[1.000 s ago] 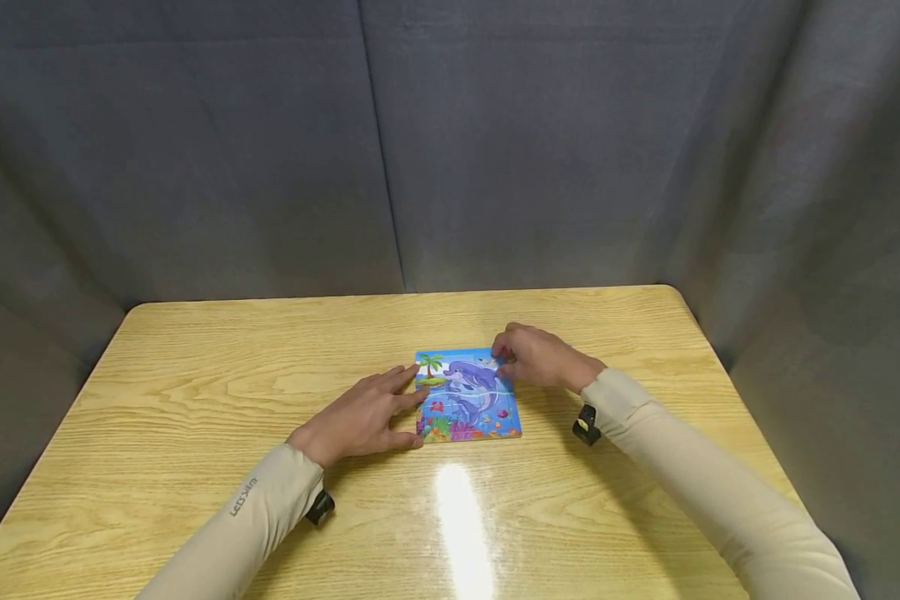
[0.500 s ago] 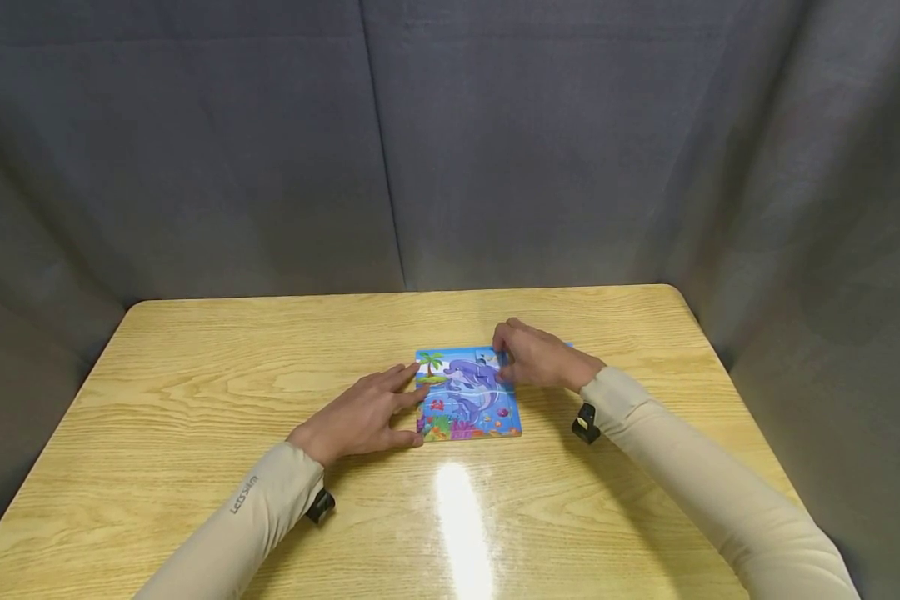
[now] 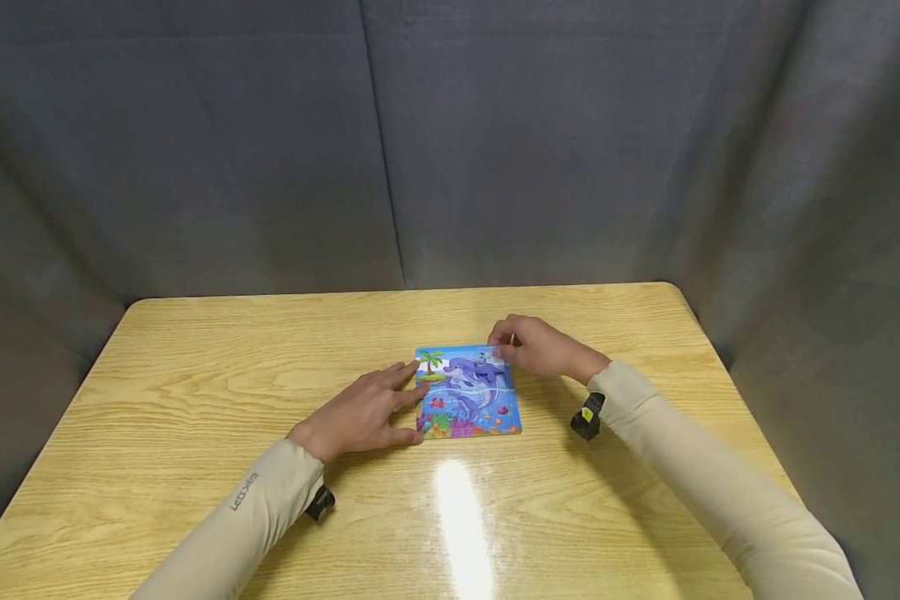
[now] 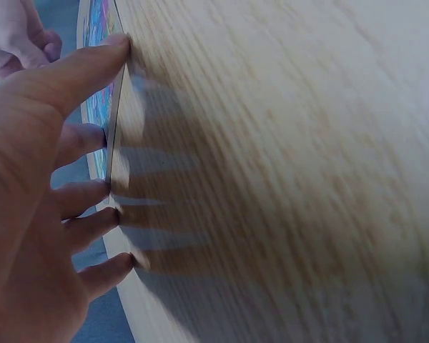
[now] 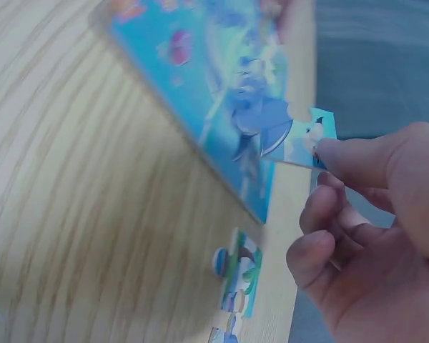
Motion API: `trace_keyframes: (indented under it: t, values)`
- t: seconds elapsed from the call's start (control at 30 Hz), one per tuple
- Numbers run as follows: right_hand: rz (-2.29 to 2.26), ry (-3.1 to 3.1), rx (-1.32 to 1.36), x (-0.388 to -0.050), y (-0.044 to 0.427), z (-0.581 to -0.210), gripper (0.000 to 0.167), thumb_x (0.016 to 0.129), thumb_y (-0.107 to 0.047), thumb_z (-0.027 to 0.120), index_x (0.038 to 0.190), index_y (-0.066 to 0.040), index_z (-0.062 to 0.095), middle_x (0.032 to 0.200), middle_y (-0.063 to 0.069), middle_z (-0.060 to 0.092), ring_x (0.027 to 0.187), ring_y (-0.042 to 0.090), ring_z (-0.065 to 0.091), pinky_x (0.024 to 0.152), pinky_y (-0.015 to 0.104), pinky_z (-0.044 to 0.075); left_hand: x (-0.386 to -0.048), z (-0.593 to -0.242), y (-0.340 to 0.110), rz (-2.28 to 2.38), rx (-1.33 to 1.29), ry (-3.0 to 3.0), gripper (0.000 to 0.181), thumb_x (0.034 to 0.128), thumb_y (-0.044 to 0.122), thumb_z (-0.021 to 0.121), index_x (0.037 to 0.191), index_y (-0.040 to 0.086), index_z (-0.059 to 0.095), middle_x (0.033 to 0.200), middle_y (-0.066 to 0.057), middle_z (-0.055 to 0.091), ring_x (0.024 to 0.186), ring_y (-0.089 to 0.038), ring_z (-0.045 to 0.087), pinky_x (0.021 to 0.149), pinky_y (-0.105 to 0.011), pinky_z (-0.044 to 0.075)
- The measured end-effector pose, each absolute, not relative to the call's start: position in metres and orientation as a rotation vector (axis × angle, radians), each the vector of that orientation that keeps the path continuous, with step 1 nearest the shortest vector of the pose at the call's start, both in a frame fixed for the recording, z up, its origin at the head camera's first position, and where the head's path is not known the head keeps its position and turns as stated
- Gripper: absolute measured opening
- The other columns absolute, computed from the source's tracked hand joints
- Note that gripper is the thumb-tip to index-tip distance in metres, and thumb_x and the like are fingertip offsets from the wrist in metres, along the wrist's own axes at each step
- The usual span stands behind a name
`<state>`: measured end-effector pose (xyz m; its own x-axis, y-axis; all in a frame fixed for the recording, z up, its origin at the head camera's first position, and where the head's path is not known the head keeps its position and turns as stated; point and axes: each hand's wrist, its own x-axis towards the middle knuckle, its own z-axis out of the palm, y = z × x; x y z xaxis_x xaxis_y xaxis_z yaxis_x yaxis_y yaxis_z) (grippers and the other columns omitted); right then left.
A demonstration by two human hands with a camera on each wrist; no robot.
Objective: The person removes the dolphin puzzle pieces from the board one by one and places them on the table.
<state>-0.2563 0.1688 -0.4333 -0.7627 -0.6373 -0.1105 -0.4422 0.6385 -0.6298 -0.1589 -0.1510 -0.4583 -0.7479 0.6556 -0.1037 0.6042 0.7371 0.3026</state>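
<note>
A dolphin jigsaw puzzle (image 3: pixel 457 421) lies flat on the wooden table, with a palm tree at its upper left and coral along its near edge. My left hand (image 3: pixel 363 412) rests at its left edge, fingers spread, the fingertips touching the border. Over the puzzle's upper right part, my right hand (image 3: pixel 536 343) pinches a jigsaw piece (image 5: pixel 297 139) between thumb and fingers. That piece shows blue, white and part of a purple dolphin; in the right wrist view it stands tilted above the puzzle (image 5: pixel 193 100). The fingers behind it are partly hidden.
Loose jigsaw pieces (image 5: pixel 244 279) lie on the table beyond the puzzle's right side, hidden behind the right hand in the head view. Grey curtains (image 3: pixel 270 167) surround the table (image 3: pixel 195 367) at the back and sides. A bright reflection falls on the near tabletop.
My right hand has shifted slightly up and away from me, and the jigsaw piece it pinches has risen off the puzzle. The left hand has stayed in place.
</note>
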Motion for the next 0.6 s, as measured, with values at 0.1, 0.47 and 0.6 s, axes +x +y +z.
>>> trace_keyframes:
  t: [0.1, 0.47, 0.6]
  values:
    - [-0.958, 2.479, -0.807, -0.259, 0.173, -0.428, 0.017, 0.109, -0.010, 0.059, 0.118, -0.004, 0.072, 0.105, 0.015, 0.068, 0.075, 0.017, 0.050, 0.069, 0.031, 0.045, -0.159, -0.458, -0.151, 0.371, 1.009, 2.735, 0.075, 0.1014, 0.053, 0.068, 0.161, 0.012, 0.048, 0.174, -0.023, 0.029, 0.161, -0.045, 0.033, 0.127, -0.064, 0.035]
    - [-1.024, 2.514, -0.647, -0.271, 0.215, -0.425, 0.018, 0.110, -0.014, 0.058, 0.118, -0.007, 0.072, 0.101, 0.012, 0.065, 0.077, 0.020, 0.050, 0.069, 0.032, 0.044, -0.159, -0.459, -0.152, 0.382, 1.016, 2.732, 0.075, 0.1020, 0.054, 0.067, 0.161, 0.011, 0.048, 0.174, -0.024, 0.029, 0.161, -0.046, 0.033, 0.127, -0.065, 0.035]
    - [-1.019, 2.542, -0.597, -0.273, 0.235, -0.425, 0.019, 0.110, -0.016, 0.058, 0.118, -0.006, 0.072, 0.104, 0.013, 0.066, 0.081, 0.020, 0.050, 0.071, 0.032, 0.043, -0.160, -0.460, -0.153, 0.381, 1.022, 2.739, 0.075, 0.1022, 0.054, 0.066, 0.161, 0.011, 0.048, 0.174, -0.024, 0.030, 0.160, -0.046, 0.034, 0.127, -0.065, 0.035]
